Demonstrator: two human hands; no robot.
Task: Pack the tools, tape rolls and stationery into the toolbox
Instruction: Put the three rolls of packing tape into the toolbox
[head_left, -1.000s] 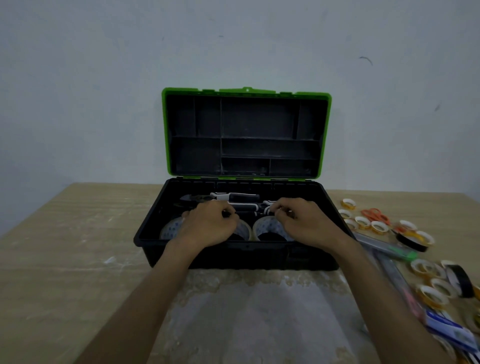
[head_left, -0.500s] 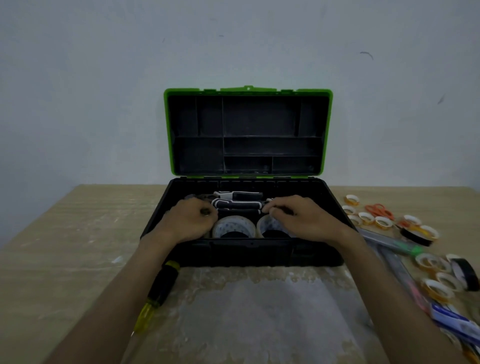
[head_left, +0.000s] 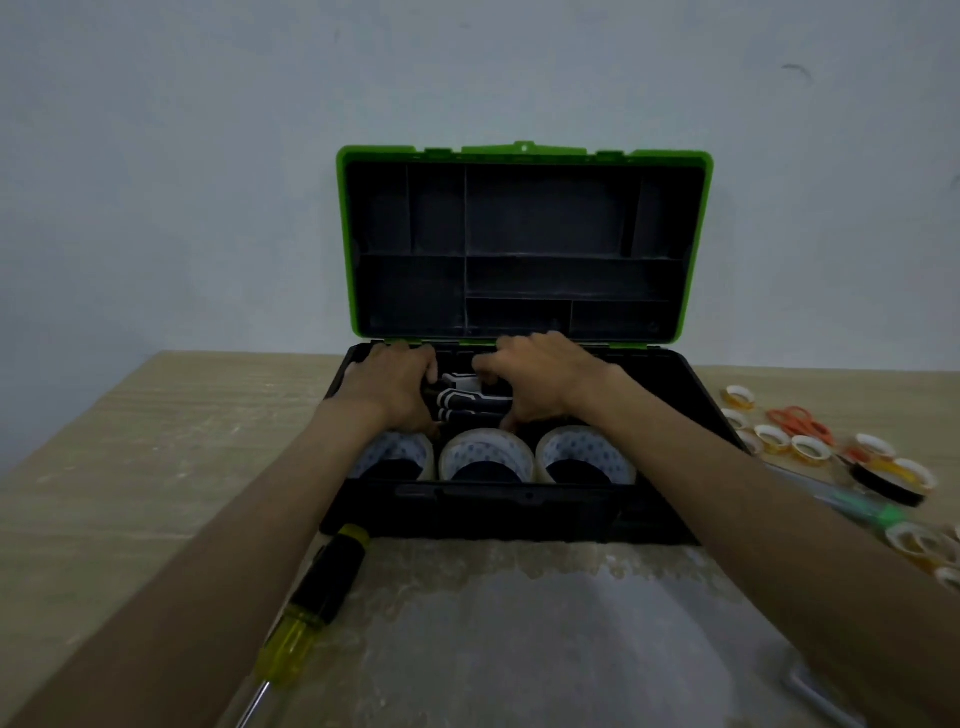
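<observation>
Black-handled tools (head_left: 470, 401) gripped at both ends, left hand (head_left: 397, 387) and right hand (head_left: 543, 376) curled round them; pushed askew, they might wedge against tape rolls (head_left: 487, 457) just wrist-side of both hands.

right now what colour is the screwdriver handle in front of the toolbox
The screwdriver handle is black with translucent yellow, clearest in the head view.

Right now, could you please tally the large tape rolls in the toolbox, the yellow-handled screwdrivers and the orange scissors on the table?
Large tape rolls in the toolbox: 3
Yellow-handled screwdrivers: 1
Orange scissors: 1
Total: 5
</observation>
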